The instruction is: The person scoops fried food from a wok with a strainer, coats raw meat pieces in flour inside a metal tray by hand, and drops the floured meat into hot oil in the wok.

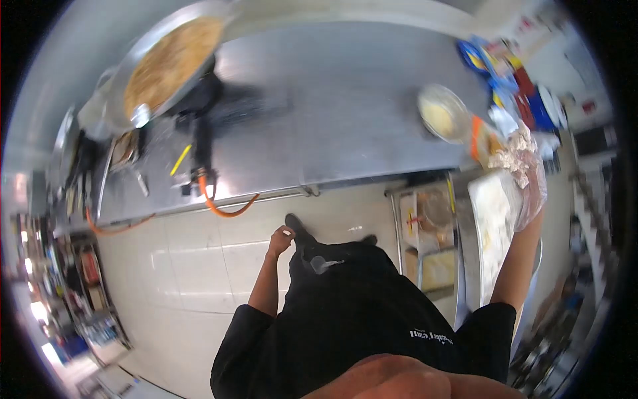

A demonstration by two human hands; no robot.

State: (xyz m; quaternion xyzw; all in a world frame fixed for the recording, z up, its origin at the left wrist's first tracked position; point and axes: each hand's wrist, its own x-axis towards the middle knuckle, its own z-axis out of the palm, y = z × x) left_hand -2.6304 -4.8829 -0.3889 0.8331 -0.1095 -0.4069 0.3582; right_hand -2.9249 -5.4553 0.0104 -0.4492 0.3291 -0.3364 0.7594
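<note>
My right hand (pixel 530 179), in a clear plastic glove, is at the far right. It grips a lumpy, white-coated clump (pixel 516 159), whose kind I cannot make out. Below this hand lies a long metal tray (pixel 473 219) holding white powder (pixel 497 223). My left hand (pixel 282 241) hangs low over the floor, bare, with its fingers curled closed. A small pale spot shows at its fingertips, too small to name. On the counter beside the right hand stands a bowl (pixel 457 100) with pale yellowish contents.
A steel counter (pixel 332 100) runs across in front of me. At its left, a large pan (pixel 126 100) of bubbling brown liquid sits over a burner (pixel 203 96) with an orange hose (pixel 226 211). Colourful packages (pixel 508 70) fill the right corner. Shelves with containers (pixel 435 223) stand below.
</note>
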